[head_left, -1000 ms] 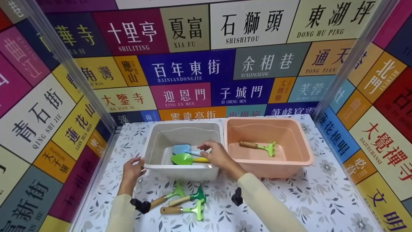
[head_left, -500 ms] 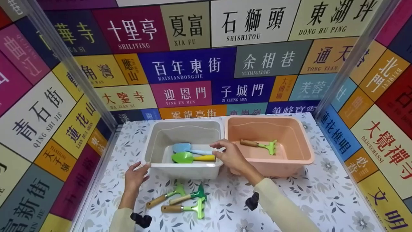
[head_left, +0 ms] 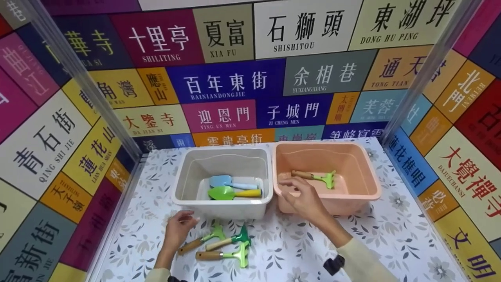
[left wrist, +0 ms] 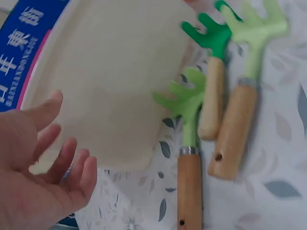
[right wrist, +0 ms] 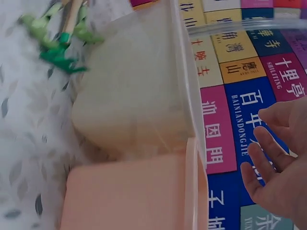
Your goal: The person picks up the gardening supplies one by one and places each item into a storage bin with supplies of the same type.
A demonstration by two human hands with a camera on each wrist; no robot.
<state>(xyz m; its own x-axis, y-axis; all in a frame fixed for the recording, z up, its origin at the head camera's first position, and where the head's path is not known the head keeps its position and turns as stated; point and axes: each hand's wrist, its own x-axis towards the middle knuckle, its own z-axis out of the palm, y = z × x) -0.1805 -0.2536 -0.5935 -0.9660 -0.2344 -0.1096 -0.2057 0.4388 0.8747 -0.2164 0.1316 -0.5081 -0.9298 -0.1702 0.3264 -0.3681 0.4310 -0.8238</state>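
My left hand (head_left: 178, 229) hovers in front of the white bin (head_left: 223, 210), fingers loosely bent and holding nothing. Just right of it, three small garden rakes lie on the table: a light green rake (left wrist: 188, 158), a dark green rake (left wrist: 214, 81) and another light green rake (left wrist: 242, 110), all with wooden handles. My right hand (head_left: 303, 199), also without anything in it, is over the near left corner of the peach bin (head_left: 332, 206). Inside the white bin lie a blue trowel (head_left: 221, 180) and a green trowel with a yellow handle (head_left: 223, 193). One light green rake (head_left: 327, 179) rests in the peach bin.
Both bins stand side by side at the back of a table (head_left: 289, 254) with a leaf-patterned cover. Panels with colourful sign lettering (head_left: 231, 82) enclose it at the back and both sides.
My right hand has moved right, away from the trowels to the peach bin's corner. The left hand has left the white bin's rim and come nearer the rakes.
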